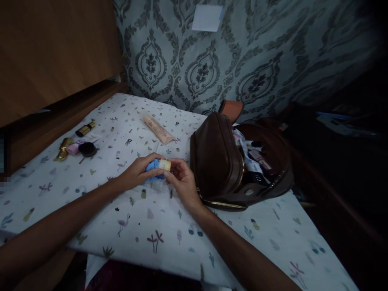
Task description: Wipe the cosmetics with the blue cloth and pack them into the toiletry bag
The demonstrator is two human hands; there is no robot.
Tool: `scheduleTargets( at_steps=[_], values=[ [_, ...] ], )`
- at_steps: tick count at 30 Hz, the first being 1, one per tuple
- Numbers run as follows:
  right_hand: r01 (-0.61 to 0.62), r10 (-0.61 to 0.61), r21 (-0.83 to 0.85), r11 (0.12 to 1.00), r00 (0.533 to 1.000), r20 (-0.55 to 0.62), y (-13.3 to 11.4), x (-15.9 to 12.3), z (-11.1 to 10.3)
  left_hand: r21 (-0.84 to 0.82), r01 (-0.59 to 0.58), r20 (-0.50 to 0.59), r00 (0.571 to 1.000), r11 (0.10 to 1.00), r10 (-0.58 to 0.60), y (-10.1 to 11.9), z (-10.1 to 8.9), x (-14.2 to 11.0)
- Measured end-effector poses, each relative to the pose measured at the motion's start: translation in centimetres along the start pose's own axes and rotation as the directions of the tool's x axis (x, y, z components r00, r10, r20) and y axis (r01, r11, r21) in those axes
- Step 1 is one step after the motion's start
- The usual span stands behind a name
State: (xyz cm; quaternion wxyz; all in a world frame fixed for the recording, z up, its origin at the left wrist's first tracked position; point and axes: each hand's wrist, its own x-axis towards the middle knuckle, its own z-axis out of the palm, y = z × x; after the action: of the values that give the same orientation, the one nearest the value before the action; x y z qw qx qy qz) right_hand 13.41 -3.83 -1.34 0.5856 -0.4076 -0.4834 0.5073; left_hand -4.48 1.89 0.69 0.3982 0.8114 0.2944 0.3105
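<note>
In the middle of the table, my left hand [140, 171] is closed around a bunched blue cloth [152, 165]. A small pale-yellow cylinder [165, 165] sticks out of the cloth toward the right. The fingers of my right hand [185, 182] pinch that cylinder; its other end is hidden in the cloth. Just right of my right hand stands a brown cosmetic bag [212, 151] with its lid folded open. Tubes and other cosmetics [256, 161] lie inside it. Behind my hands a beige squeeze tube [159, 130] lies on the cloth-covered table.
At the table's left lie a black-and-gold bottle [85, 129], a gold container [64, 148], a pink-and-white tube [79, 145] and a round black compact [87, 149]. A wooden cabinet [57, 56] borders the left side. Patterned wall covering [200, 72] rises behind the table.
</note>
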Motion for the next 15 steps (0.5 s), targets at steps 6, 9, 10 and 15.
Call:
scheduleTargets(
  at_steps=[6,9,10,15],
  values=[
    [-0.036,0.036,0.008,0.999,0.999,-0.014,0.23,0.19,-0.01,-0.005,-0.055,-0.002,0.998,0.998,0.055,0.10,0.13,-0.08],
    [-0.077,0.077,-0.013,0.997,0.997,-0.004,0.32,0.22,-0.05,0.031,-0.099,0.003,0.995,0.995,0.099,0.25,0.17,-0.01],
    [-0.086,0.086,-0.017,0.996,0.996,0.004,0.33,0.22,-0.07,0.050,-0.113,0.002,0.994,0.992,0.113,0.26,0.18,0.02],
    [-0.109,0.110,-0.016,0.994,0.994,0.019,0.32,0.23,-0.14,0.122,-0.141,-0.005,0.990,0.982,0.143,0.10,0.22,0.04]
  ],
)
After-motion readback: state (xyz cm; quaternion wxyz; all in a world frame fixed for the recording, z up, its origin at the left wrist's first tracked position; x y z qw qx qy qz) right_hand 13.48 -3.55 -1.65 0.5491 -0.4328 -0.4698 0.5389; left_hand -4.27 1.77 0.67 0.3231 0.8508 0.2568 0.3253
